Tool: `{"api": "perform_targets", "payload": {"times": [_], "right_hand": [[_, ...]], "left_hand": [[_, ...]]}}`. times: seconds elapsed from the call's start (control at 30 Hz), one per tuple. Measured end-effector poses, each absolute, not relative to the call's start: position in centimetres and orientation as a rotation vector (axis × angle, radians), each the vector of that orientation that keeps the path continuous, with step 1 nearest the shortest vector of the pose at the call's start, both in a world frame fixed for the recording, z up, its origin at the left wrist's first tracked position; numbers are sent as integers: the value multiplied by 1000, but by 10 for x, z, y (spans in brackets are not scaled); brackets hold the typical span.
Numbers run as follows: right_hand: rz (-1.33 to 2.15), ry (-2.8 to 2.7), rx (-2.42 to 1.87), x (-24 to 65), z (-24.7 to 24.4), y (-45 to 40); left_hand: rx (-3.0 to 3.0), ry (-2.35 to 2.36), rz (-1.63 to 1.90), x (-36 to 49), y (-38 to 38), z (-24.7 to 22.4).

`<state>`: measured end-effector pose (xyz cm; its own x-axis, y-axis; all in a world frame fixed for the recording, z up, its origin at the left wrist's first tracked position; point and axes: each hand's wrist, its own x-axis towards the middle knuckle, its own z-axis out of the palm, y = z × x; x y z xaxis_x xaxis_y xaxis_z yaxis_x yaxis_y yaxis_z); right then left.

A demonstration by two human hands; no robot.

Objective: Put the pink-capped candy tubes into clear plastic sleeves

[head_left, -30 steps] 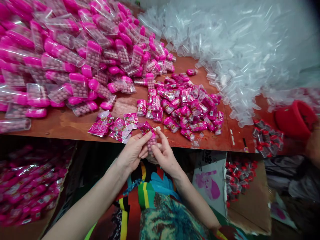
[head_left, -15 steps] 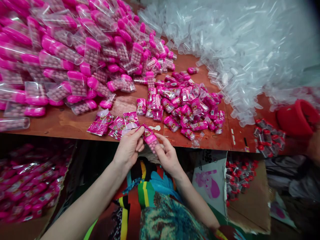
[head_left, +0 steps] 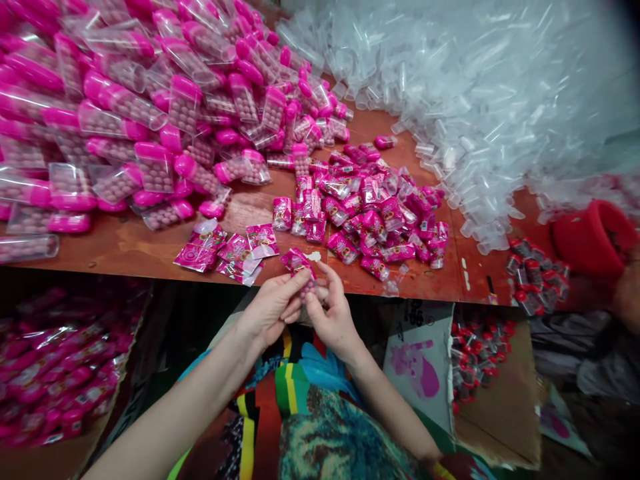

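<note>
A small clear container of pink balls with a pink printed wrapper (head_left: 297,260) over its top is between my hands, just off the table's front edge. My left hand (head_left: 270,308) pinches it from the left, thumb across its front. Closed on its right side are the thumb and fingers of my right hand (head_left: 331,313). Flat pink wrappers (head_left: 200,245) lie on the table to the left of it. Beyond my hands is a heap of wrapped pink containers (head_left: 385,207).
Pink-capped containers (head_left: 185,107) cover the back left of the red-brown table (head_left: 125,250). Clear empty tubes (head_left: 450,100) pile up at right, by a red bucket (head_left: 587,240) and small red-capped containers (head_left: 537,277). Boxes stand below, left (head_left: 65,360) and right (head_left: 495,420).
My left hand has slid right and down along the container, its thumb now on the container's front. The wrapper covers more of the container, and my right fingers have shifted.
</note>
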<state>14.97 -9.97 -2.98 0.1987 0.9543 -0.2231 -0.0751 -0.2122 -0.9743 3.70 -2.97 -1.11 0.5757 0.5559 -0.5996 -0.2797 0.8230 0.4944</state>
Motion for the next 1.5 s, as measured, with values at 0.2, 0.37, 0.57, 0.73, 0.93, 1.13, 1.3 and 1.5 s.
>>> {"api": "perform_targets", "payload": {"times": [0.2, 0.37, 0.57, 0.73, 0.93, 1.13, 1.3, 1.5], "right_hand": [[1444, -613, -1232, 159, -32, -89], [1512, -635, -1140, 162, -35, -90], [1474, -652, -1141, 156, -42, -89], [1448, -716, -1175, 155, -46, -87], [1502, -866, -1150, 155, -40, -90], [1421, -859, -1136, 149, -51, -87], [1364, -821, -1106, 145, -56, -82], [1389, -1053, -1248, 163, -34, -71]], "left_hand": [[455, 786, 453, 38, -38, -13], [552, 801, 474, 33, -32, -9], [578, 881, 562, 37, -29, -9], [604, 922, 569, 35, -29, -11], [558, 863, 570, 27, -22, -9], [643, 954, 624, 32, -28, -12], [671, 1009, 643, 37, -32, -14], [731, 981, 609, 34, -19, -9]]}}
